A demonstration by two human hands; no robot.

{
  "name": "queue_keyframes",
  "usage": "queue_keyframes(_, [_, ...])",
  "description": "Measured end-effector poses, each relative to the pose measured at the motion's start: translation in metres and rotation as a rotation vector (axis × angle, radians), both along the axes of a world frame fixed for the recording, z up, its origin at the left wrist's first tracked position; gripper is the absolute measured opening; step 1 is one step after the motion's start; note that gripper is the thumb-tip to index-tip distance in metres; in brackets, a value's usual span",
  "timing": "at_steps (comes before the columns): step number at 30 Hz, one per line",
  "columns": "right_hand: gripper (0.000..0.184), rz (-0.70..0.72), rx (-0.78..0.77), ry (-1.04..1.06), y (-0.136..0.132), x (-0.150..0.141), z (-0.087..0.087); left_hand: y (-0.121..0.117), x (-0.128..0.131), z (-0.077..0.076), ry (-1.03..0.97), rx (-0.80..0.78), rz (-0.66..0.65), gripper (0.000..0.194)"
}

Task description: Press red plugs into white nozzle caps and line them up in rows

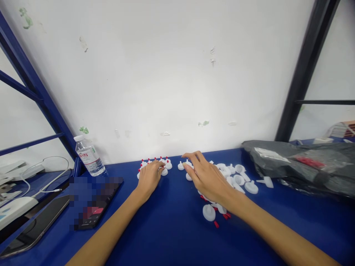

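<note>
My left hand (150, 178) is closed in a pinch at the top of a white nozzle cap (164, 172), at the right side of a group of caps with red tips (168, 164). Its fingers hide part of that group. With fingers apart, my right hand (204, 176) hovers over white nozzle caps that have no red tips (181, 166), its thumb and index finger close to them. Beyond and under that hand lies a loose pile of white caps (239, 180). Small red tips (216, 224) are scattered near a white cap (209, 212) by my right wrist.
At the left stand a water bottle (90, 157) and a partly pixelated dark phone-like device (104, 203), with a black phone (36, 225) nearer me. A dark plastic bag (299, 166) lies at the right. Behind the blue table (161, 236) rises a white wall.
</note>
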State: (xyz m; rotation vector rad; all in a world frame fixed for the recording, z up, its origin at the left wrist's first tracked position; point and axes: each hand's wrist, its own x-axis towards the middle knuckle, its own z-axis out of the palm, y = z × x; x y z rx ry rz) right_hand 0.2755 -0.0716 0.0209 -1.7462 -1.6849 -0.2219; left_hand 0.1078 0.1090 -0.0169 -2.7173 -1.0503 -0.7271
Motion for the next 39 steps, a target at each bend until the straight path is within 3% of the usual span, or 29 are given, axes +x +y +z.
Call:
queue_keyframes(11, [0.031,-0.017,0.005,-0.029,0.001,0.001,-0.001,0.004,-0.002,-0.002,0.047,0.042,0.016,0.023])
queue_keyframes(17, [0.027,-0.066,0.008,-0.061,0.003,0.007,-0.001,-0.007,0.001,0.003,-0.003,0.068,0.020,0.028])
queue_keyframes(20, [0.024,-0.145,0.002,-0.112,0.005,0.014,0.000,-0.022,0.006,0.010,-0.079,0.013,-0.074,0.027])
queue_keyframes(23, [0.020,-0.240,-0.063,-0.186,0.007,0.023,0.001,-0.043,0.011,0.014,-0.028,-0.104,-0.331,0.022])
queue_keyframes(26, [0.038,-0.303,-0.227,-0.210,0.008,0.026,0.002,-0.064,0.015,0.011,0.146,-0.149,-0.511,0.025])
queue_keyframes(29, [0.055,-0.302,-0.306,-0.238,0.008,0.022,0.000,-0.078,0.018,0.000,0.229,-0.136,-0.519,0.028])
queue_keyframes(33, [0.044,-0.214,-0.323,-0.305,0.006,0.014,-0.005,-0.081,0.020,-0.009,0.223,-0.158,-0.502,0.028])
queue_keyframes(39, [0.038,-0.186,-0.332,-0.325,0.007,0.013,-0.013,-0.077,0.020,-0.006,0.230,-0.194,-0.514,0.026])
